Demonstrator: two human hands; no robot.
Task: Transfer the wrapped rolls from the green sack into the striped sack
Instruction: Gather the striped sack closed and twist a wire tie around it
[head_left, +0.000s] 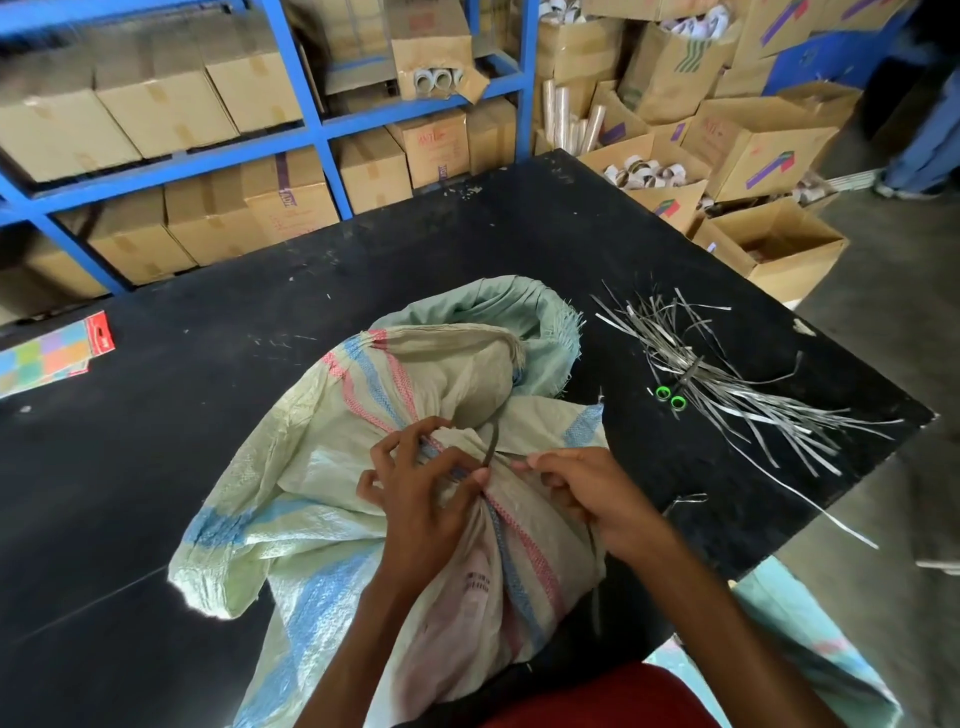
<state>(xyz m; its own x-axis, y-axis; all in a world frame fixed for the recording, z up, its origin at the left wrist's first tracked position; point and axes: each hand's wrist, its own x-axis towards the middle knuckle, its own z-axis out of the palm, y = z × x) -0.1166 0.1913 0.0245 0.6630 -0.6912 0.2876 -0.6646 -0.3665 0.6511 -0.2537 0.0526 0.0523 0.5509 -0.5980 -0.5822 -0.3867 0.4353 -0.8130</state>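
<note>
Red garment (597, 696): nearest me, cut off by the bottom edge.
Left hand (421, 483): fingers curled around the gathered neck of the striped sack (322, 519), thumb at the foot of a dark strip (492, 441).
Right hand (587, 493): thumb and forefinger pinched at the same neck; the strip trails below the palm, so it seems to hold that.
Hidden: what either sack contains.
Green sack (550, 322): just behind the striped one, mouth rolled and frayed, mostly covered.
Table (156, 467): black, scuffed.
Bundle of strips (727, 384): right, near the edge, covering the blades of the green-handled scissors (670, 397).
Cardboard boxes (156, 104): far, on a blue rack (332, 156), blurred.
Striped sack's look: pale woven, blue and pink bands, crumpled.
</note>
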